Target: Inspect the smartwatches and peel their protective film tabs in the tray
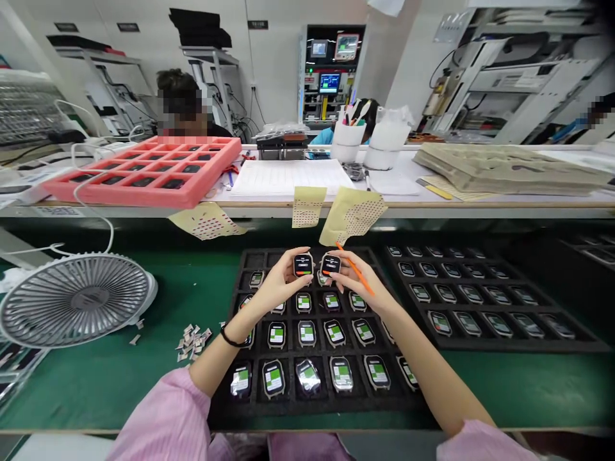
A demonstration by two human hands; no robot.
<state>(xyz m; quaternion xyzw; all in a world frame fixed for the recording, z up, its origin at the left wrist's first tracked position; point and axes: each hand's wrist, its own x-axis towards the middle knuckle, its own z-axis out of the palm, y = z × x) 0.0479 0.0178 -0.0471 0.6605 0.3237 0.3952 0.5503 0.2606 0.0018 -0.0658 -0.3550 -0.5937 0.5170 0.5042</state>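
Note:
My left hand holds a watch case by its edges, its dark screen lit with small text and a red-orange and green strip. Close to its right, my right hand grips a second watch case with a similar screen. An orange stick also lies in my right hand, slanting across the fingers. Both watches are above the far part of a black foam tray. Rows of watch cases with green and white screens, such as one watch, sit in its compartments, some hidden under my arms.
A second black tray of watches lies right. At left are a grey fan and small loose parts. The shelf ahead bears a pink foam tray, papers and grey pulp trays. People sit beyond.

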